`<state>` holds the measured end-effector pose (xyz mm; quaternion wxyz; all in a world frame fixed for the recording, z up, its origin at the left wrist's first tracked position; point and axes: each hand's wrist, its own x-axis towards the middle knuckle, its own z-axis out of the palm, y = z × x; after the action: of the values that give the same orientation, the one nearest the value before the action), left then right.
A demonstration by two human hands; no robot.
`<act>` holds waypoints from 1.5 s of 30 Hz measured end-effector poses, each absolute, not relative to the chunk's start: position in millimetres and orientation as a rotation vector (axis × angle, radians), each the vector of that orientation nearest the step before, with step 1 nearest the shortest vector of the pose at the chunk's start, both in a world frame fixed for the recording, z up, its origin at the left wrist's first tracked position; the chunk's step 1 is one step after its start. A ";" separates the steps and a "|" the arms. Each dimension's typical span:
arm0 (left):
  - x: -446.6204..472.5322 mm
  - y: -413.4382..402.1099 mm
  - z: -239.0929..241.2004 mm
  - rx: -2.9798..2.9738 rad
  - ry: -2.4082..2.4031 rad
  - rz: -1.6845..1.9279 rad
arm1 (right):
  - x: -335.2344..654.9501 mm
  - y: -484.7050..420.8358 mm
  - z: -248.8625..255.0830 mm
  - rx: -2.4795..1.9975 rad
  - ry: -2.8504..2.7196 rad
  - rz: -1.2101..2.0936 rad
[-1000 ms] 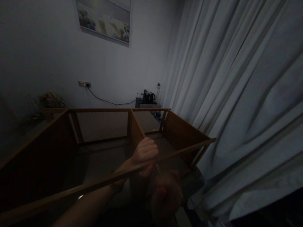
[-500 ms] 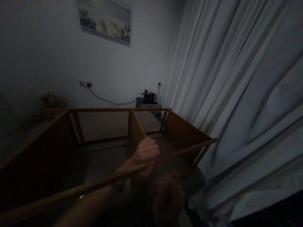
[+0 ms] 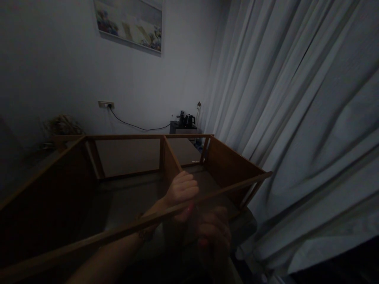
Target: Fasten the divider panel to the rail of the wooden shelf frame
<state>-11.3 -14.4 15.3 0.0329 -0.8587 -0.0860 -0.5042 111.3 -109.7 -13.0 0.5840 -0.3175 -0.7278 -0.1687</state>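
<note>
A brown wooden frame (image 3: 233, 187) with side panels and a middle divider (image 3: 171, 154) lies in front of me. My left hand (image 3: 182, 188) is closed around the front rail, close to where the divider meets it. Its fingers rest behind the rail, and the thumb with a red nail shows below. Just under the rail, to the right, my right hand (image 3: 214, 232) is curled closed, dark and slightly blurred. Whatever it holds is too dim to make out.
White curtains (image 3: 281, 98) hang along the right side. At the back stands a small cabinet (image 3: 183, 131) with a black kettle (image 3: 190, 120) on it. A black cord (image 3: 139, 127) runs from the wall socket (image 3: 106, 104). Dried plants (image 3: 63, 125) are at left.
My right hand has shifted slightly up and right and turned. A thin pale line seen between the hands earlier no longer shows. My left hand stays on the rail.
</note>
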 end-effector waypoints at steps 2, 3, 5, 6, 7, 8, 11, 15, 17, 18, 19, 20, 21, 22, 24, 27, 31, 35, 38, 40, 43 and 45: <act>-11.8 -17.8 16.8 -2.639 -0.320 -1.562 | 110.9 -111.2 -10.7 -0.748 -1.702 -0.381; -11.9 -19.2 17.4 -2.638 -0.339 -1.564 | 110.1 -111.9 -10.5 -0.753 -1.696 -0.370; -12.4 -21.4 18.4 -2.647 -0.366 -1.566 | 107.9 -113.4 -11.3 -0.777 -1.676 -0.349; -12.5 -22.1 18.8 -2.658 -0.368 -1.562 | 106.6 -114.1 -12.1 -0.790 -1.666 -0.344; -12.6 -22.6 19.1 -2.669 -0.365 -1.558 | 105.4 -114.7 -13.0 -0.804 -1.656 -0.341; -12.6 -22.8 19.3 -2.673 -0.362 -1.560 | 104.1 -115.3 -13.8 -0.809 -1.644 -0.344; -11.6 -22.1 19.2 -2.640 -0.352 -1.577 | 100.0 -116.4 -16.2 -0.812 -1.592 -0.380; -9.8 -18.0 18.1 -2.595 -0.299 -1.575 | 94.7 -116.6 -19.6 -0.832 -1.540 -0.411; -9.3 -15.2 17.2 -2.594 -0.262 -1.567 | 92.6 -116.4 -21.3 -0.829 -1.507 -0.412; -9.1 -13.9 16.5 -2.592 -0.262 -1.571 | 91.6 -116.3 -22.0 -0.825 -1.493 -0.411; -9.0 -12.6 15.8 -2.586 -0.265 -1.581 | 90.7 -116.3 -22.5 -0.824 -1.485 -0.404; -8.8 -11.4 15.0 -2.579 -0.255 -1.591 | 89.7 -116.4 -22.7 -0.827 -1.480 -0.394; -8.7 -10.4 14.2 -2.573 -0.240 -1.595 | 88.6 -116.7 -22.8 -0.833 -1.475 -0.381; -8.5 -9.6 13.3 -2.568 -0.226 -1.593 | 87.5 -117.1 -22.6 -0.837 -1.474 -0.369; -8.2 -8.8 11.9 -2.567 -0.222 -1.576 | 84.8 -118.6 -21.6 -0.851 -1.452 -0.350; -7.6 -8.9 10.9 -2.585 -0.284 -1.578 | 81.1 -122.0 -18.7 -0.896 -1.413 -0.310; -7.1 -8.7 10.6 -2.573 -0.198 -1.608 | 79.8 -126.3 -15.7 -0.946 -1.421 -0.255; -7.4 -8.8 9.2 -2.543 -0.236 -1.612 | 82.6 -128.5 -14.5 -0.953 -1.451 -0.262; -8.3 -9.5 8.6 -2.583 -0.272 -1.578 | 84.5 -130.1 -12.0 -0.963 -1.489 -0.277; -8.8 -9.8 8.9 -2.580 -0.254 -1.575 | 84.8 -131.5 -10.5 -0.981 -1.506 -0.276; -9.1 -9.7 9.6 -2.566 -0.253 -1.583 | 84.3 -133.6 -10.8 -1.016 -1.498 -0.256; -8.7 -8.5 9.3 -2.565 -0.254 -1.575 | 83.9 -134.2 -12.8 -1.042 -1.474 -0.230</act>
<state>-8.7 -8.5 9.3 0.0602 -0.8477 -0.0840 -0.5204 83.9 -134.2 -12.8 0.6138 -0.4522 -0.6393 -0.0998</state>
